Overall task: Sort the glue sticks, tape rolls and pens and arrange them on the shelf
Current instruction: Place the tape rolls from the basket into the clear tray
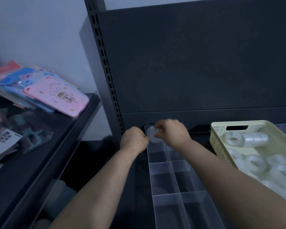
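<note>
Shelf unit (188, 63): dark back panel filling 12 to 3 o'clock, with one slotted upright (106, 71) running down at 11 o'clock.
Side shelf (82, 116): a second dark shelf at 9 o'clock, slanting toward 7 o'clock, with a loose heap of pink and blue packets (56, 96) on it. More blurred goods lie lower at 8 o'clock.
Divider tray (175, 164): clear plastic, its long axis running from the centre out to 6 o'clock. It has two columns of compartments, and three rows show plainly below the far row. The forearms cross both long sides and hide part of the walls.
Basket (221, 142): one pale yellow perforated basket at 4 o'clock, just right of the tray, with a handle slot on its far wall.
Spare rolls (254, 162): clear tape heaped in the basket, at least five, too blurred to count exactly. Some lie on their sides and some face up.
Left hand (133, 141): just below centre, fingers curled, fingertips pinching the left edge of the tape roll.
Right hand (173, 132): beside it toward 5 o'clock, fingers curled over the roll's top and right edge and holding it.
Tape roll (153, 135): one, between the two hands over the tray's far-left compartment. Its round face is turned toward the camera, so its axis points roughly at the viewer. Whether it touches the tray floor cannot be told.
</note>
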A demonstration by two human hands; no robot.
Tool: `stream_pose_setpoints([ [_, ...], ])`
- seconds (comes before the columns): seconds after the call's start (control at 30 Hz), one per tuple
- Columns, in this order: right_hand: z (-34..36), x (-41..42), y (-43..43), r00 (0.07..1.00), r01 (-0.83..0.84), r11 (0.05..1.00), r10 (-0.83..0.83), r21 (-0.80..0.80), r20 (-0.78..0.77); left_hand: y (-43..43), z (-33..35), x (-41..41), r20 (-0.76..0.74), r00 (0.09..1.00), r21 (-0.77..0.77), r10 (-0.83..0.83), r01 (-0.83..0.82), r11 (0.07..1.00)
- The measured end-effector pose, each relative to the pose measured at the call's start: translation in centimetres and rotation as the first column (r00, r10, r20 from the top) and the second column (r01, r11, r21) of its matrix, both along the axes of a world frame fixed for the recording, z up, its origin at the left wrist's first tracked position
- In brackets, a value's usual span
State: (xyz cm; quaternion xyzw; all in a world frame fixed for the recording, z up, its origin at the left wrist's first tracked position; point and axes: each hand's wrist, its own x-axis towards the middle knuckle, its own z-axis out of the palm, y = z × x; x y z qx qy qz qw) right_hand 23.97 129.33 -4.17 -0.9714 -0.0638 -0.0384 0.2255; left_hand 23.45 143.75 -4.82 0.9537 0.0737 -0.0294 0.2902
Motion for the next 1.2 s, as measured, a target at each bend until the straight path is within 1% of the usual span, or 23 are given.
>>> stream_pose_setpoints([
  [0.17, -0.6, 0.6, 1.2, 0.998, -0.022, 0.998, 0.018, -0.066, -0.056, 0.7, -0.2, 0.2, 0.013, 1.000, 0.063, -0.029, 0.028, 0.998],
  [0.23, -0.5, 0.3, 1.0, 0.999, -0.027, 0.997, 0.025, -0.073, -0.033, 0.9, -0.1, 0.1, 0.001, 0.999, 0.071, -0.045, 0.045, 0.996],
  [0.3, -0.5, -0.2, 0.2, 0.999, -0.026, 0.988, 0.032, -0.153, 0.037, 0.9, 0.0, 0.0, -0.015, 0.997, 0.075, -0.081, 0.082, 0.994],
  [0.37, -0.7, -0.8, -0.6, 0.997, -0.020, 0.965, 0.037, -0.260, 0.062, 0.8, 0.1, -0.3, -0.015, 0.993, 0.098, -0.117, 0.118, 0.988],
  [0.4, -0.9, -1.1, -0.9, 0.998, -0.029, 0.958, 0.041, -0.284, 0.037, 0.7, 0.1, -0.4, -0.014, 0.992, 0.112, -0.122, 0.123, 0.986],
  [0.47, -1.0, -1.8, -1.1, 0.998, -0.055, 0.960, 0.047, -0.274, -0.033, 0.5, 0.4, -0.7, -0.013, 0.993, 0.145, -0.120, 0.121, 0.982],
  [0.5, -0.9, -1.9, -1.1, 0.998, -0.065, 0.959, 0.057, -0.276, -0.039, 0.5, 0.8, -0.7, -0.002, 0.994, 0.163, -0.110, 0.108, 0.981],
  [0.57, -0.5, -2.5, -1.3, 0.999, -0.047, 0.949, 0.053, -0.311, 0.012, 0.1, 1.8, -0.9, 0.070, 0.991, 0.181, -0.113, 0.099, 0.978],
  [0.63, 0.3, -3.3, -2.0, 0.996, -0.025, 0.937, 0.054, -0.349, 0.075, -0.7, 2.9, -1.1, 0.147, 0.975, 0.151, -0.169, 0.146, 0.978],
  [0.7, 1.2, -4.4, -3.2, 0.993, -0.001, 0.926, 0.046, -0.378, 0.109, -2.1, 4.1, -1.5, 0.184, 0.953, 0.116, -0.240, 0.222, 0.968],
  [0.8, 2.1, -6.4, -5.7, 0.987, 0.067, 0.917, -0.004, -0.392, 0.158, -5.0, 5.3, -2.4, 0.208, 0.922, 0.095, -0.325, 0.312, 0.945],
  [0.9, 2.6, -8.7, -8.9, 0.981, 0.128, 0.910, -0.057, -0.394, 0.185, -8.5, 5.4, -3.5, 0.201, 0.904, 0.073, -0.377, 0.370, 0.926],
  [1.1, 3.5, -13.5, -17.8, 0.966, 0.253, 0.913, -0.220, -0.320, 0.137, -15.1, 5.2, -5.8, 0.184, 0.856, 0.028, -0.484, 0.487, 0.873],
  [1.2, 3.6, -15.7, -21.7, 0.945, 0.328, 0.895, -0.310, -0.303, 0.104, -18.1, 4.8, -6.9, 0.158, 0.829, 0.033, -0.537, 0.539, 0.842],
])
